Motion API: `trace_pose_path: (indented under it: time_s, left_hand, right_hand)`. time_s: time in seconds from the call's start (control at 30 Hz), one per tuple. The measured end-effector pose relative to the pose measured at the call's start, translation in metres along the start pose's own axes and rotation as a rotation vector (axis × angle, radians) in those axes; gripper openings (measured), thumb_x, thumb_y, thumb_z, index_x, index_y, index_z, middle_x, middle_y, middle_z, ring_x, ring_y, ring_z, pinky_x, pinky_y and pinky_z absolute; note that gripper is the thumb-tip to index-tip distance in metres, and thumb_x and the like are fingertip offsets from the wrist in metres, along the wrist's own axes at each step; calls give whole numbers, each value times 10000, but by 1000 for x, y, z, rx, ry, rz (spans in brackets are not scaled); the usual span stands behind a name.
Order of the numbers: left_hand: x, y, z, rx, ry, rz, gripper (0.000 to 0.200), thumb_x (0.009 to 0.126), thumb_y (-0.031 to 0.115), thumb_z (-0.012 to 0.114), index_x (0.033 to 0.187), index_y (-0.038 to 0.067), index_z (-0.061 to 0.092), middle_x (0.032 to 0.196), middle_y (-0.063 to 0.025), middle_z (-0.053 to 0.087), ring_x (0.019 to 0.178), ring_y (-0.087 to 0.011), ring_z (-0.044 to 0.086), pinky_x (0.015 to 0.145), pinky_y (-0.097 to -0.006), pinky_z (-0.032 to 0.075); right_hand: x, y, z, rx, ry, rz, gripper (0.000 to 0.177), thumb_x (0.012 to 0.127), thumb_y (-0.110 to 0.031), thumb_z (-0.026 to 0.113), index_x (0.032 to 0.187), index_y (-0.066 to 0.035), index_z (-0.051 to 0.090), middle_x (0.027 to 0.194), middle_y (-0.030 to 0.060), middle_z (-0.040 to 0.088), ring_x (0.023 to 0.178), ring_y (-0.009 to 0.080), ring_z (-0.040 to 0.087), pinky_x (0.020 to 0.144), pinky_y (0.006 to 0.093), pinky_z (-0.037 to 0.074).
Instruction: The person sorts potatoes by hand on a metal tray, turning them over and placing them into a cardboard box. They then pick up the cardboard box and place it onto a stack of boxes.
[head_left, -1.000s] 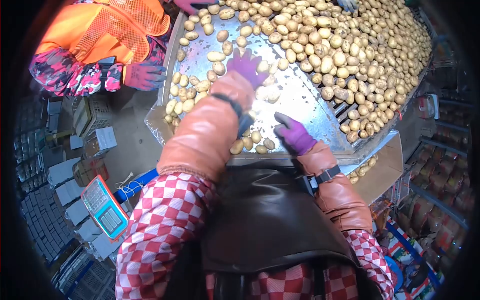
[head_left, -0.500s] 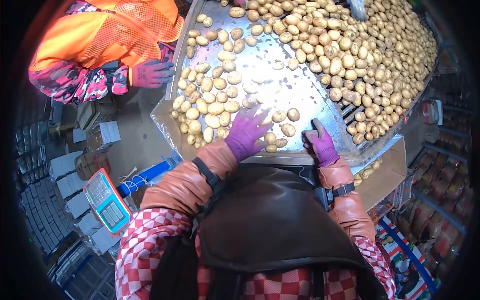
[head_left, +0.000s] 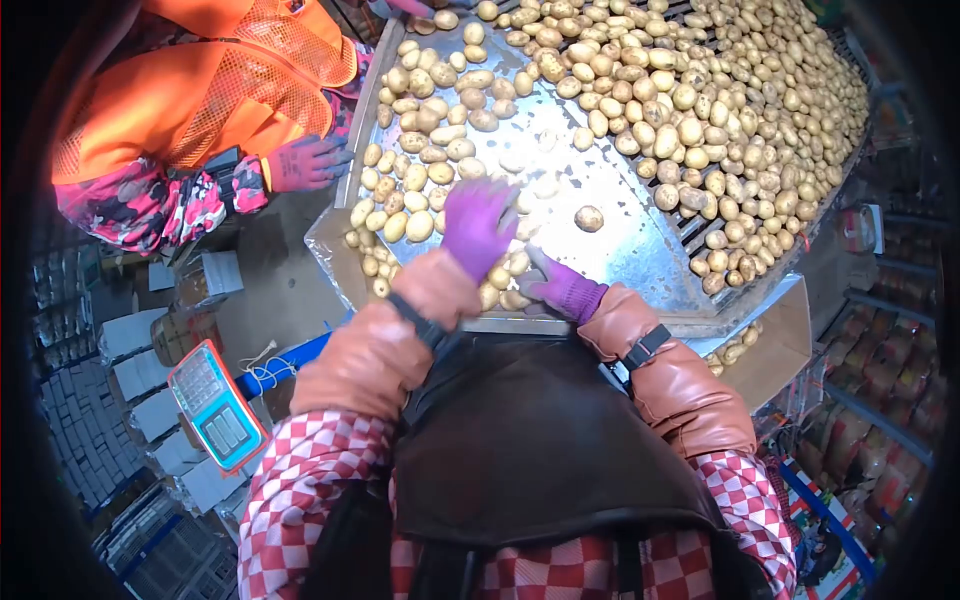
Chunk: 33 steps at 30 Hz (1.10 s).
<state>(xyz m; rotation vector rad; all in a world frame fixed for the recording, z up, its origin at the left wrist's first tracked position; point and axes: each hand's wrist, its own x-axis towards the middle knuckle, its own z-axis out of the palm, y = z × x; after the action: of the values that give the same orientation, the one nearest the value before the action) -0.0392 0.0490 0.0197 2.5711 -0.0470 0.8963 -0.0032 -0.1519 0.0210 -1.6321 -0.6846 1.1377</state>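
Observation:
My left hand [head_left: 480,225], in a purple glove, reaches palm down over the metal sorting table [head_left: 610,270] among loose potatoes [head_left: 415,178]; its fingers are somewhat blurred but look stretched out. Beside it, at the table's near edge, my right hand [head_left: 555,285] is gloved in purple with grey fingertips. Its thumb and fingers are apart, against a small cluster of potatoes [head_left: 512,268] between my two hands. A single potato [head_left: 589,218] lies to the right on the bare metal.
A large heap of potatoes [head_left: 720,130] covers the slatted right side. Cardboard boxes with potatoes stand at the table's left corner [head_left: 325,250] and right corner [head_left: 780,340]. A co-worker in an orange vest [head_left: 230,80] rests a gloved hand [head_left: 305,163] at the left rim. Below is a scale [head_left: 218,405].
My right hand has moved left along the near edge to the potatoes beside my left hand. My left hand has shifted slightly up. Several potatoes have moved left, leaving one on the right.

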Motion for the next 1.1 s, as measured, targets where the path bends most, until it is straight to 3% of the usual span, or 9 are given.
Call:
trace_pose_path:
  time_s: [0.1,0.17,0.33,0.5,0.6,0.7,0.8,0.9,1.1]
  left_hand:
    - [46,-33,39,123,-228,-198,490,746,371,669,1167,130,598,1147,-135,597,1111,-342,521,932,-479,398]
    - [49,-50,50,353,-338,-352,627,735,491,663,1263,172,548,1254,-123,559,1230,-331,451,1003,-533,331]
    - [-11,-39,-1,42,-419,-104,461,731,398,677,1118,152,632,1232,-131,571,1122,-344,526,953,-484,397]
    - [-47,-34,-61,65,-148,-416,164,680,196,657,805,91,644,797,-109,562,792,-341,550,706,-484,427]
    - [-44,-10,-65,238,-76,-388,155,675,191,654,790,88,642,778,-114,562,806,-339,548,718,-488,423]
    - [-43,32,-40,-107,-481,-203,501,650,338,730,1091,124,630,1152,-141,570,1119,-355,493,1008,-492,349]
    - [-61,36,-30,-101,-530,93,532,633,330,756,1116,156,615,1263,-144,523,1156,-377,458,977,-529,327]
    - [-88,3,-27,158,-362,-125,365,639,339,748,947,157,677,1198,-109,561,1124,-370,475,956,-540,332]
    - [-83,-18,-68,155,-367,-484,283,719,278,693,960,131,673,1000,-104,614,995,-321,553,829,-422,446]
  right_hand:
    - [-9,10,-13,399,-84,353,681,887,-165,594,1455,-14,249,1295,153,497,1103,198,527,932,321,465]
    - [-23,27,-25,509,91,292,659,901,-169,576,1452,-7,252,1317,160,478,1136,214,510,964,347,448]
    - [-70,40,-49,603,313,268,628,915,-190,563,1440,-2,275,1312,164,484,1130,248,524,965,374,454]
    - [-82,43,-48,687,406,256,609,920,-223,562,1430,-14,301,1305,177,492,1124,270,532,970,382,456]
    - [-75,51,-47,670,399,282,677,914,-223,577,1462,-31,227,1284,175,506,1109,267,539,941,385,475]
    - [-64,49,-42,639,393,344,775,898,-206,604,1492,-62,129,1224,159,533,1045,258,571,877,388,511]
    - [-48,33,-28,532,297,413,868,873,-196,634,1512,-143,50,1099,112,573,931,231,606,781,383,544]
    - [-35,41,-21,498,160,445,905,847,-168,659,1513,-209,48,1096,112,568,883,196,599,702,363,559]
    - [-4,4,4,629,-104,274,737,899,-172,593,1490,-68,165,1374,170,418,1153,234,507,943,348,476]
